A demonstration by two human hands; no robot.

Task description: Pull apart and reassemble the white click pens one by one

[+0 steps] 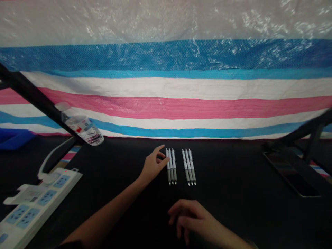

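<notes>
Two groups of white pens with grey grips lie side by side on the black table (225, 173), tips toward me. Beside the left group of pens (171, 166) is my left hand (154, 162), its thumb at the leftmost pen and its fingers apart; whether the thumb touches the pen is hard to tell. A small gap to the right lies the other group of pens (189, 166), with no hand on it. My right hand (190, 218) hovers nearer to me, below the pens, fingers loosely bent and apart with nothing in them.
A white power strip (44, 197) with a plugged-in cable lies at the left. Behind it a clear water bottle (84, 128) leans by a black bar. A dark phone (290, 174) lies at the right. Striped plastic sheeting (166, 107) hangs behind the table.
</notes>
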